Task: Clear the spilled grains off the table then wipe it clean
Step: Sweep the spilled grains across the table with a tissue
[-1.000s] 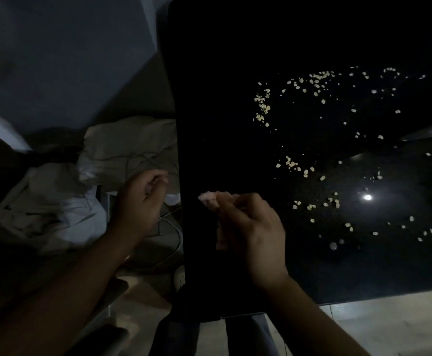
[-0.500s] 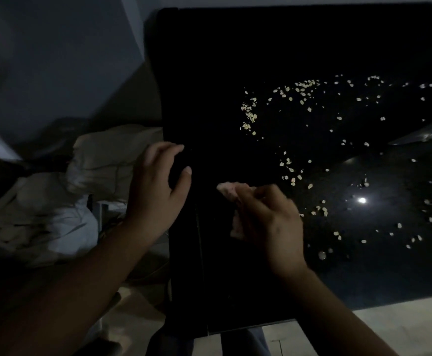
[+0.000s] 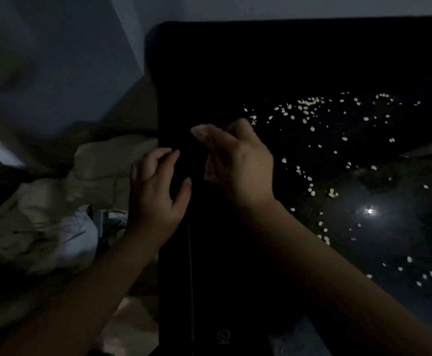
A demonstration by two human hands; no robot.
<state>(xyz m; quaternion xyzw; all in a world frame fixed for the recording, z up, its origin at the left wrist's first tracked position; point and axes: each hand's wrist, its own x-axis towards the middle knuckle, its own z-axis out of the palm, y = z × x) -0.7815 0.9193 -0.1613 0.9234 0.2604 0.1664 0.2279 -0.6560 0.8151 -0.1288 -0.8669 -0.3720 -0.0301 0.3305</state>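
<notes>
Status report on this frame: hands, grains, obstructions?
Right hand grips cloth over table. Left hand cupped at table edge, empty. Grains scattered to the right, uncleared. No obstruction seen.

A single wide-angle view, worn on the person's head, looks forward and steeply down from the near side, close above the dark table (image 3: 312,60). The table's left edge runs up mid-frame. Near centre lie the left hand (image 3: 155,191) and the right hand (image 3: 240,160), which holds a pale cloth (image 3: 202,132). Grains (image 3: 307,109) spread right, pale bundles (image 3: 55,227) lie low on the left, and a wall (image 3: 55,60) stands far.
</notes>
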